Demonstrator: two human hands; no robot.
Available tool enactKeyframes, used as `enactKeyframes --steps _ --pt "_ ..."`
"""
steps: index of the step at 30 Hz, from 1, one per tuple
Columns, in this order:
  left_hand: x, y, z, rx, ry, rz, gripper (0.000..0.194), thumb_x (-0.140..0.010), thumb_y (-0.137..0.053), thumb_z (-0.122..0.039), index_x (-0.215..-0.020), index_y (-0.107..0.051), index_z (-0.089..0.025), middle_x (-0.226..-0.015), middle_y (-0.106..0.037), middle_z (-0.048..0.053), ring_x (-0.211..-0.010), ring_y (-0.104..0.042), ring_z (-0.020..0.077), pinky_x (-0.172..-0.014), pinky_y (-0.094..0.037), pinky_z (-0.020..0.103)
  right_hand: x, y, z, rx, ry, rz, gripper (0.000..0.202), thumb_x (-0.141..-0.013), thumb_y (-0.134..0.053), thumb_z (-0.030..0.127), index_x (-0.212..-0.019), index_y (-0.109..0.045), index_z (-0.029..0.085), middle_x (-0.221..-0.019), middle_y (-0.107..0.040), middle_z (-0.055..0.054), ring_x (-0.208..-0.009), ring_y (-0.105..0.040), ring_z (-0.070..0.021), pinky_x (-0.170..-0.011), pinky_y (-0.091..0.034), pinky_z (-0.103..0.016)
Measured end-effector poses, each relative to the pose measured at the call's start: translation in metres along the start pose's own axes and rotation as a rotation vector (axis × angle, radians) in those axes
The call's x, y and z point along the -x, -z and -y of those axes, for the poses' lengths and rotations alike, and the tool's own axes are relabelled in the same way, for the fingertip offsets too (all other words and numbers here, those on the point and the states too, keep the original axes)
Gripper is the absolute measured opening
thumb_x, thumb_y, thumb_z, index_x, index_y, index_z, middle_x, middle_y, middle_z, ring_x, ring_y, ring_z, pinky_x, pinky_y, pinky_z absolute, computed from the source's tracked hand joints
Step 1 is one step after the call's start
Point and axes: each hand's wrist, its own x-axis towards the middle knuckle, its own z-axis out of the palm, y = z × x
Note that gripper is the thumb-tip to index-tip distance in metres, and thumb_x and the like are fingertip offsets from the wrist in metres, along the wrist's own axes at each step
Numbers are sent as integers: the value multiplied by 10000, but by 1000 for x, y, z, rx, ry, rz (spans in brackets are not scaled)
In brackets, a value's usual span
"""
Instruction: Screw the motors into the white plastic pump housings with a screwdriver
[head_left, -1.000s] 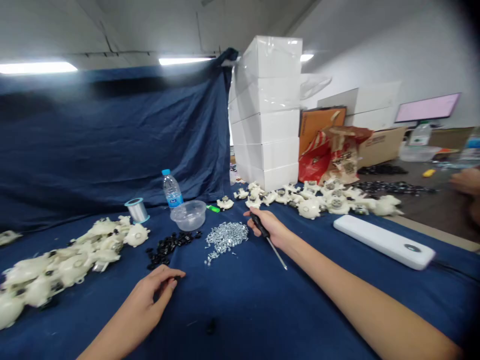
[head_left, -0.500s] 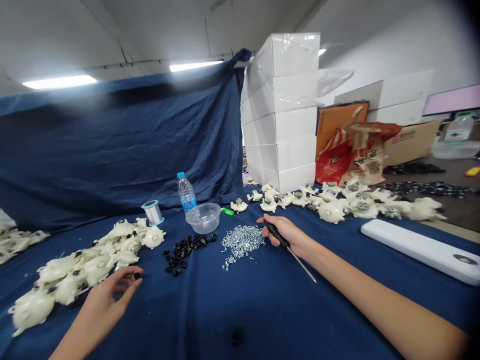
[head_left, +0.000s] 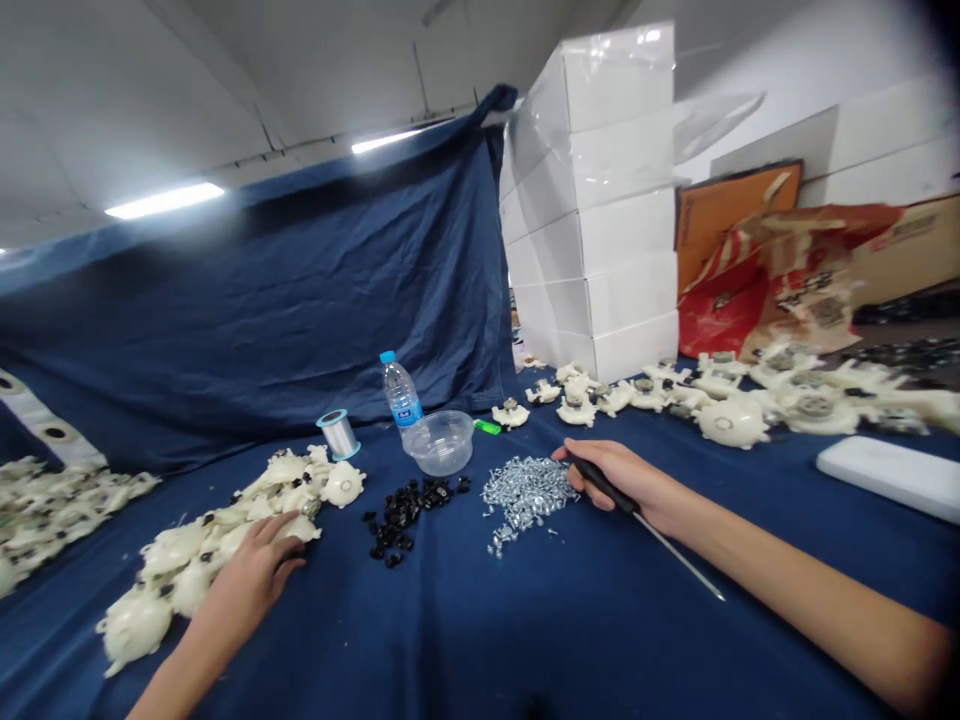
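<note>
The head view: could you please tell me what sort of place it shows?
Probably an assembly workshop, though I cannot be certain: there is a heap of metal screws, a screwdriver in the right hand, and piles of similar cream-coloured parts.

Between the left hand (head_left: pixel 255 565) and the right hand (head_left: pixel 630 480), I see a broad stretch of bare blue cloth (head_left: pixel 457 630) where a hand could pass low. Farther forward, only a narrow gap separates the black parts (head_left: pixel 405 510) from the screws (head_left: pixel 529 490); behind it stands the clear bowl (head_left: pixel 444 455). Beyond the right hand, cream parts (head_left: pixel 731 418) and stacked boxes (head_left: pixel 626 240) block the way.
</note>
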Motion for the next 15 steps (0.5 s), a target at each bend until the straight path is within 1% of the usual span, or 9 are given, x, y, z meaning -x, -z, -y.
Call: enactKeyframes --steps 3,5,7,10,13,15 --pt "0 9 -9 43 49 -2 162 -948 -681 -304 -1037 -690 -170 -1305 -635 85 -1243 -574 285 -1061 -467 536 -2 1 -4 -5 4 16 314 -1042 -548 434 -1087 -623 132 -853 -631 -13 -598 -576 -92 -531 -511 -217" --pt "-5 17 -14 101 121 -10 164 -954 -676 -313 -1037 -690 -173 -1236 -667 76 -1184 -611 267 -1041 -487 518 -4 2 -5 -2 5 26 326 -1046 -536 445 -1073 -621 132 -810 -614 2 -546 -537 -76 -486 -474 -196" --pt "-10 26 -19 177 235 -19 177 -948 -688 -326 -1036 -689 -173 -1160 -693 63 -1079 -660 243 -980 -533 479 -5 3 -6 0 8 35 332 -1049 -529 451 -1063 -620 132 -782 -602 11 -513 -506 -65 -457 -444 -182" --pt "-17 40 -29 325 458 -37 206 -926 -722 -340 -1017 -695 -157 -1074 -719 46 -942 -703 218 -879 -584 427 -7 4 -7 -2 21 46 336 -1053 -522 453 -1050 -620 131 -756 -589 20 -484 -474 -55 -429 -413 -170" --pt "-23 52 -49 533 625 -61 227 -910 -741 -347 -1006 -712 -143 -1030 -752 45 -956 -726 226 -901 -587 442 -4 2 -6 -7 39 57 341 -1058 -508 457 -1039 -619 135 -739 -580 25 -465 -447 -49 -414 -390 -165" --pt "-27 56 -72 713 670 -54 282 -876 -764 -385 -1021 -731 -145 -982 -782 51 -945 -745 225 -920 -590 427 1 -2 -3 -8 61 75 343 -1060 -500 460 -1044 -614 136 -737 -575 26 -466 -446 -51 -419 -394 -169"
